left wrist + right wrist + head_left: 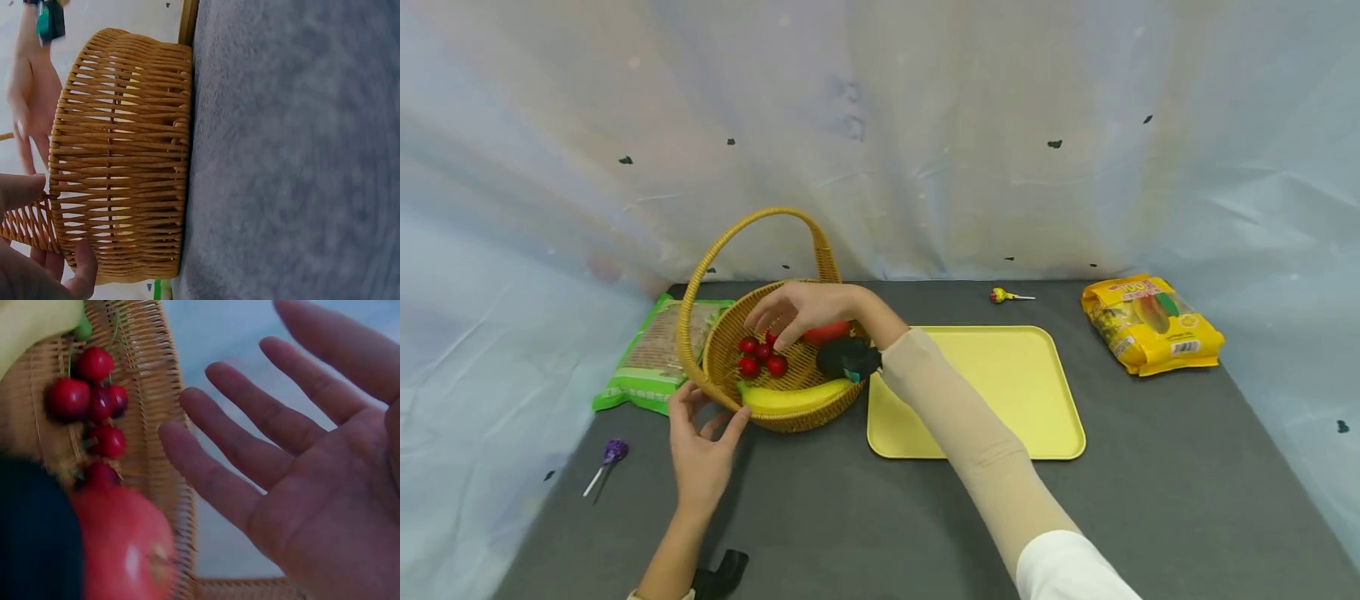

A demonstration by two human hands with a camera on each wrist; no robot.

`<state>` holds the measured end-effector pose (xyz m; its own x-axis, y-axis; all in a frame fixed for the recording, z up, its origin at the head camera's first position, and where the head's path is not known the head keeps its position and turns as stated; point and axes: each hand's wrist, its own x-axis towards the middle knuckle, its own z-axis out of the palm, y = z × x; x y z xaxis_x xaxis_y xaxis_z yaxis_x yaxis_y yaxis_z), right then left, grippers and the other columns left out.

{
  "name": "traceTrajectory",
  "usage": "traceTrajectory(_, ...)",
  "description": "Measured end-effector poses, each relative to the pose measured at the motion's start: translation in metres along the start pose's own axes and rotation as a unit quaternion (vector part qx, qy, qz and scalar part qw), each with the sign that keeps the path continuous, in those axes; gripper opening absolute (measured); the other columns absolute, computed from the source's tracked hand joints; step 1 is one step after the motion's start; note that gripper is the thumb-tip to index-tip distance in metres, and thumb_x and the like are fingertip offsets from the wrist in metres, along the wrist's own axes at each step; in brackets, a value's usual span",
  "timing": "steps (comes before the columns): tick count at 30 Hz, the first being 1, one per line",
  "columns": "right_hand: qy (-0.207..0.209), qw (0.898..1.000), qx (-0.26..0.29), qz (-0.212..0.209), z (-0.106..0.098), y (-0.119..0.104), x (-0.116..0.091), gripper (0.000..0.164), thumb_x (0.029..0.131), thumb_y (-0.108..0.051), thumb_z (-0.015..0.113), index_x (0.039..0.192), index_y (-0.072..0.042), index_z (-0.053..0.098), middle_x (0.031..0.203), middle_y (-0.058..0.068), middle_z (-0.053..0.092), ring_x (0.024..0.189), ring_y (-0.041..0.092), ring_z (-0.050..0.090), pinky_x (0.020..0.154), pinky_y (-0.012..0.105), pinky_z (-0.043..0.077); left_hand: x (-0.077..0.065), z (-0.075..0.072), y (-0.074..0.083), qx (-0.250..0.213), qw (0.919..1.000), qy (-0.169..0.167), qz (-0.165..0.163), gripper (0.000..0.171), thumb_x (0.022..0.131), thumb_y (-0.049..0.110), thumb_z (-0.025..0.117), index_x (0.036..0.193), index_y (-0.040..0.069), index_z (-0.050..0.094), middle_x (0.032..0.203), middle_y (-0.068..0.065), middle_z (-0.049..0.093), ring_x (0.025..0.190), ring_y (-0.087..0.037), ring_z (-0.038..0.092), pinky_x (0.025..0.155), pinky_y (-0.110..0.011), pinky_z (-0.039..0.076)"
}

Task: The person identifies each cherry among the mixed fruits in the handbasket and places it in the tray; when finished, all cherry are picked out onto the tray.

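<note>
My left hand [703, 454] grips the rim of a brown wicker basket [808, 421] at the base of its tall handle, with thumb and fingers on both sides of the weave [119, 156]. Over the basket hovers my right hand [812, 308], palm down and holding nothing; its fingers [219, 475] are spread in the right wrist view. Inside the basket lie several red cherries [763, 353], a banana [790, 398] along the near side and a round red fruit [128, 540]. A dark shape [37, 531] beside that fruit is too blurred to identify.
Right of the basket lies a yellow tray [1000, 392], partly under my right forearm. A green-edged bag [655, 354] lies behind the basket's left side. A purple lollipop [613, 452], a yellow lollipop [998, 295] and a yellow snack bag [1150, 325] also lie on the grey table.
</note>
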<state>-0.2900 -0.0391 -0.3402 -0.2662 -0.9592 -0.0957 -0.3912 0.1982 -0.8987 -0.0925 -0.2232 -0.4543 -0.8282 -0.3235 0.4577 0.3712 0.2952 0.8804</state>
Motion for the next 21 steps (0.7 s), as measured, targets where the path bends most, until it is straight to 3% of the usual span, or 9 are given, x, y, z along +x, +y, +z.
traceTrajectory(4, 0.008, 0.999, 0.023, 0.031, 0.01, 0.013, 0.024, 0.051, 0.093, -0.007, 0.07, 0.141, -0.001, 0.054, 0.14, 0.014, 0.055, 0.131, 0.029, 0.049, 0.094, 0.025, 0.051, -0.003, 0.003, 0.002, 0.002, 0.9999, 0.003, 0.01, 0.068, 0.085, -0.017, 0.068, 0.144, -0.009, 0.036, 0.127, -0.01, 0.047, 0.117, -0.032, 0.047, 0.087, -0.018, 0.051)
traceTrajectory(7, 0.004, 0.997, 0.051, 0.064, 0.017, 0.024, 0.033, 0.05, 0.094, -0.003, 0.067, 0.142, 0.001, 0.053, 0.143, 0.017, 0.053, 0.133, 0.03, 0.048, 0.094, 0.024, 0.051, -0.004, 0.004, 0.002, 0.006, 0.9999, 0.005, 0.014, 0.068, 0.085, -0.018, 0.068, 0.144, -0.009, 0.035, 0.128, -0.013, 0.046, 0.118, -0.033, 0.047, 0.087, -0.019, 0.051)
traceTrajectory(11, -0.007, 0.992, 0.059, 0.109, 0.023, 0.037, 0.037, 0.047, 0.096, -0.001, 0.064, 0.142, 0.0, 0.053, 0.145, 0.015, 0.051, 0.132, 0.025, 0.049, 0.094, 0.023, 0.05, -0.005, 0.005, -0.002, 0.006, 1.0, 0.004, 0.006, 0.069, 0.086, -0.015, 0.069, 0.145, -0.003, 0.036, 0.13, -0.023, 0.043, 0.119, -0.027, 0.047, 0.089, -0.02, 0.051)
traceTrajectory(14, -0.013, 0.989, 0.05, 0.139, 0.025, 0.044, 0.037, 0.046, 0.096, -0.003, 0.065, 0.141, -0.003, 0.055, 0.144, 0.011, 0.052, 0.129, 0.02, 0.05, 0.095, 0.023, 0.049, -0.005, 0.005, -0.003, 0.001, 1.0, 0.002, 0.005, 0.068, 0.086, -0.013, 0.07, 0.145, -0.001, 0.037, 0.131, -0.024, 0.043, 0.12, -0.021, 0.047, 0.09, -0.021, 0.051)
traceTrajectory(16, -0.022, 0.987, 0.047, 0.149, 0.026, 0.046, 0.037, 0.045, 0.096, -0.004, 0.066, 0.14, -0.003, 0.056, 0.142, 0.01, 0.054, 0.128, 0.018, 0.051, 0.097, 0.025, 0.049, -0.005, 0.006, 0.004, 0.003, 1.0, 0.001, 0.006, 0.067, 0.086, -0.014, 0.069, 0.144, -0.005, 0.036, 0.129, -0.022, 0.045, 0.119, -0.022, 0.047, 0.089, -0.021, 0.051)
traceTrajectory(21, -0.06, 0.985, 0.051, 0.154, 0.029, 0.047, 0.042, 0.04, 0.096, -0.003, 0.066, 0.135, -0.002, 0.06, 0.136, 0.011, 0.059, 0.12, 0.016, 0.056, 0.099, 0.034, 0.051, -0.005, 0.004, 0.004, 0.004, 0.9999, 0.006, 0.008, 0.069, 0.085, -0.015, 0.07, 0.145, -0.006, 0.036, 0.13, -0.02, 0.045, 0.119, -0.024, 0.047, 0.087, -0.02, 0.051)
